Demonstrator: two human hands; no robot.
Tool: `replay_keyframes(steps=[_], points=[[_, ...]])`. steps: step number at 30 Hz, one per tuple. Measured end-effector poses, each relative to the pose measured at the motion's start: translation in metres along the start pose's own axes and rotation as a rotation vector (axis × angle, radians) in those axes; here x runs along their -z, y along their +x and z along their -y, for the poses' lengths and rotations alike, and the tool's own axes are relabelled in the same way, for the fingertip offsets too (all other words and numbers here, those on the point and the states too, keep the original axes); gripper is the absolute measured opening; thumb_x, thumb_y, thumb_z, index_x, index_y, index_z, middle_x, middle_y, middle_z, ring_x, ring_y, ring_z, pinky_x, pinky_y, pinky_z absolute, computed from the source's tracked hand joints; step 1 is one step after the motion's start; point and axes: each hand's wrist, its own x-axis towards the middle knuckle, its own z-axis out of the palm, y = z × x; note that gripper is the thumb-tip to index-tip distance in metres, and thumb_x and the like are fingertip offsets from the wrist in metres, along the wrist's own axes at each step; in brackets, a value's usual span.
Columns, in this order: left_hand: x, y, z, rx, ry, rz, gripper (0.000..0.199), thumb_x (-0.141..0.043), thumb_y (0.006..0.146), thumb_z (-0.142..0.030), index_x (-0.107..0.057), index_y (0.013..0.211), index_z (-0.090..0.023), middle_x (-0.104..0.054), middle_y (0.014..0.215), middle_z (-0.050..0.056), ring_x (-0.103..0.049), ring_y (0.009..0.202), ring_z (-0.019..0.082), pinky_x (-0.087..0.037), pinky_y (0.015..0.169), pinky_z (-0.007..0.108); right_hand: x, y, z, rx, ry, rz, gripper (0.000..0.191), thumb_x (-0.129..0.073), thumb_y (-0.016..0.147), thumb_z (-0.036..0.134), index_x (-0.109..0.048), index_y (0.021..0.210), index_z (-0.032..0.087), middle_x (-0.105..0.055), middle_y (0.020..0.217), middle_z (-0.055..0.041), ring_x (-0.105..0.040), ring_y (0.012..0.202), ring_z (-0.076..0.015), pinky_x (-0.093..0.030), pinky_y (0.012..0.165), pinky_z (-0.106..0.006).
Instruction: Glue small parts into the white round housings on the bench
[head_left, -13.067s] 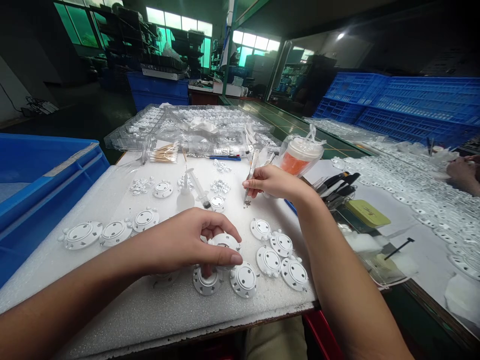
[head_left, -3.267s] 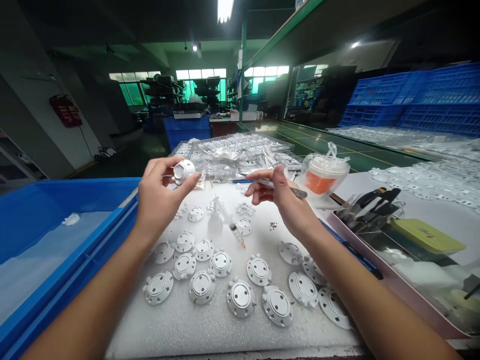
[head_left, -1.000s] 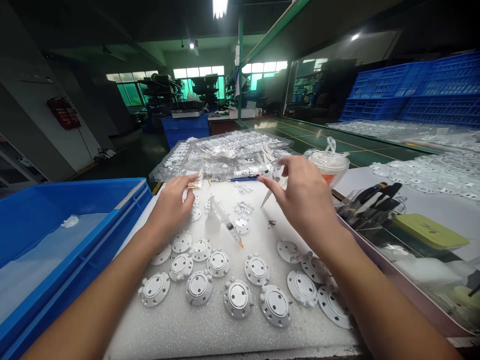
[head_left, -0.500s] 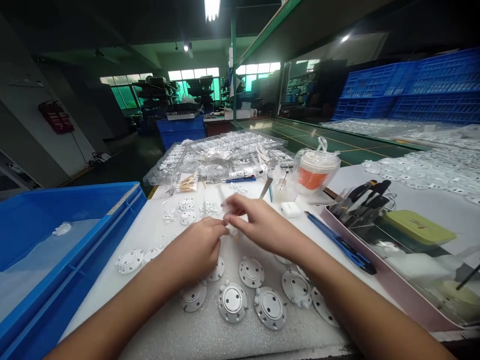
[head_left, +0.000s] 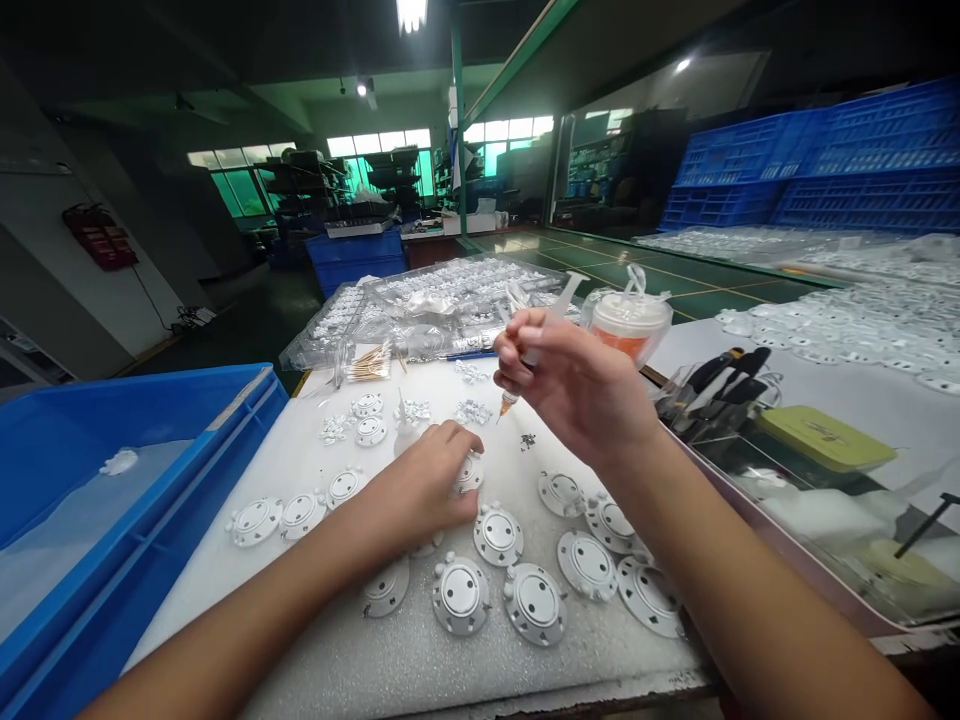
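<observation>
Our right hand raises a syringe, fingers closed around its barrel, orange tip angled down toward the table as if to dispense. Our left hand rests on a white round part, fingers curled over it, seemingly steadying it among similar parts on the foam.

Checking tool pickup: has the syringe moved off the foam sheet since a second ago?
Yes. The syringe lay on the foam sheet beside the small white bottle; now the right hand holds it raised, orange tip down.
</observation>
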Motion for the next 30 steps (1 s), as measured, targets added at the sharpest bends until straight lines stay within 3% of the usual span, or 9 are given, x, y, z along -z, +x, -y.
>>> replay_keyframes(steps=[4, 8, 11, 17, 30], points=[[0.002, -0.01, -0.007, 0.115, -0.178, -0.025, 0.033, -0.059, 0.078, -0.029, -0.052, 0.109, -0.019, -0.059, 0.1, 0.005, -0.055, 0.093, 0.022, -0.043, 0.079, 0.033, -0.005, -0.004, 0.005, -0.036, 0.053, 0.028, 0.042, -0.057, 0.078, 0.062, -0.05, 0.07, 0.021, -0.03, 0.052, 0.0052, -0.03, 0.047, -0.0097, -0.03, 0.053, -0.028], [0.005, -0.016, -0.012, 0.144, -0.269, 0.018, 0.037, -0.06, 0.079, -0.033, -0.054, 0.113, -0.021, -0.06, 0.101, 0.004, -0.056, 0.09, 0.02, -0.042, 0.078, 0.031, -0.009, -0.007, 0.0, -0.14, 0.095, 0.057, 0.071, -0.033, 0.068, 0.09, -0.05, 0.071, 0.021, -0.029, 0.049, 0.0054, -0.025, 0.043, -0.0099, -0.03, 0.05, -0.03], [0.007, -0.019, -0.013, 0.156, -0.261, 0.057, 0.038, -0.059, 0.08, -0.034, -0.055, 0.115, -0.02, -0.059, 0.101, 0.004, -0.056, 0.088, 0.02, -0.042, 0.077, 0.032, -0.012, -0.008, -0.006, -0.241, 0.138, 0.064, 0.071, -0.025, 0.073, 0.088, -0.05, 0.071, 0.022, -0.024, 0.046, 0.0064, -0.021, 0.041, -0.0093, -0.026, 0.047, -0.028], [0.009, -0.022, -0.014, 0.152, -0.261, 0.093, 0.027, -0.057, 0.08, -0.033, -0.057, 0.102, -0.019, -0.056, 0.084, 0.001, -0.055, 0.075, 0.018, -0.04, 0.066, 0.029, -0.012, -0.005, -0.019, -0.412, 0.213, 0.019, 0.058, -0.035, 0.08, 0.076, -0.044, 0.061, 0.022, -0.018, 0.042, 0.0076, -0.015, 0.038, -0.0083, -0.021, 0.042, -0.025], [0.01, -0.024, -0.012, 0.136, -0.269, 0.101, 0.028, -0.057, 0.081, -0.033, -0.055, 0.106, -0.021, -0.055, 0.085, 0.0, -0.054, 0.075, 0.016, -0.038, 0.065, 0.029, -0.011, -0.001, -0.028, -0.462, 0.253, -0.075, 0.059, -0.031, 0.083, 0.073, -0.04, 0.057, 0.021, -0.018, 0.039, 0.0081, -0.011, 0.036, -0.0074, -0.016, 0.039, -0.024]])
